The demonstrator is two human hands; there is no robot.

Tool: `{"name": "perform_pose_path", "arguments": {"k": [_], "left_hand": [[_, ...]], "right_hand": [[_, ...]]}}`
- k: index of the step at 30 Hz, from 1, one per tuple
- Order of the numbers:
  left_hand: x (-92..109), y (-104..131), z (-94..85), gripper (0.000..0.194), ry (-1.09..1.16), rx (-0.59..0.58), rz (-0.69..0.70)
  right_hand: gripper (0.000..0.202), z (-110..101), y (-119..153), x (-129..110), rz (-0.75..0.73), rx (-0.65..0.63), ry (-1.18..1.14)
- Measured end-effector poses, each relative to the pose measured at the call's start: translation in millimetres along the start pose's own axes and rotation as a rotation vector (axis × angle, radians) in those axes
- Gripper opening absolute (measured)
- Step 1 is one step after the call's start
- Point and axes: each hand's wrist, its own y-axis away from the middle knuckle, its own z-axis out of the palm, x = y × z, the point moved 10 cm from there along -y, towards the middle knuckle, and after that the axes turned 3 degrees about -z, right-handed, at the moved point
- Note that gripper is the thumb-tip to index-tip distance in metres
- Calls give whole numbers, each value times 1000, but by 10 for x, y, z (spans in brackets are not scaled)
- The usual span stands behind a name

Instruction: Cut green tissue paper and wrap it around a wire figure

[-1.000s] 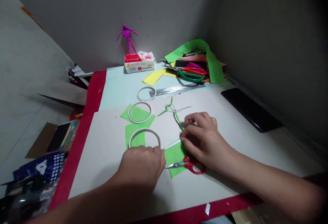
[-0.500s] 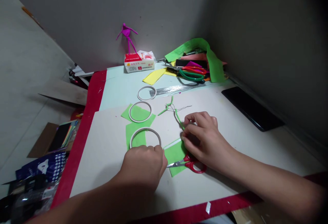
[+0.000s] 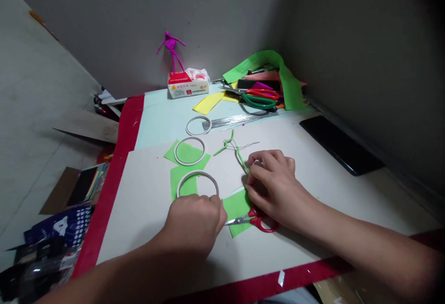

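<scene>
My right hand (image 3: 273, 179) is closed, thumb and fingers pinching the lower end of a wire figure (image 3: 241, 159) partly wrapped in green; bare twisted wire shows at its middle. A thin green strip (image 3: 238, 189) with a pale edge runs from those fingers toward my left hand (image 3: 196, 220). That hand is a fist and seems to grip the strip's other end, though its fingertips are hidden. It covers the near side of a white tape ring (image 3: 217, 184). Under the strip lies a green crepe paper piece (image 3: 236, 205), with red-handled scissors (image 3: 259, 222) on it, partly beneath my right hand.
Two more tape rings (image 3: 175, 152) (image 3: 187, 127) lie farther back, near thin wires (image 3: 232, 121). A purple figure (image 3: 170, 44) stands on a tissue pack (image 3: 189, 84). Other scissors (image 3: 259, 101) and paper strips are piled behind. A black phone (image 3: 340, 144) lies at right.
The view has shifted slightly. Both hands keep nearly the same places and grips, and the strip between them shows less clearly near my left hand.
</scene>
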Motion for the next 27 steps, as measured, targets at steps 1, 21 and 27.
{"name": "perform_pose_path", "arguments": {"k": [1, 21, 27], "left_hand": [[-1, 3, -8, 36, -3, 6, -1], [67, 5, -27, 37, -19, -55, 32], [83, 4, -4, 39, -31, -33, 47]], "right_hand": [[7, 3, -1, 5, 3, -5, -5], [22, -396, 79, -118, -193, 160, -317], [22, -20, 292, -536, -491, -120, -208]]}}
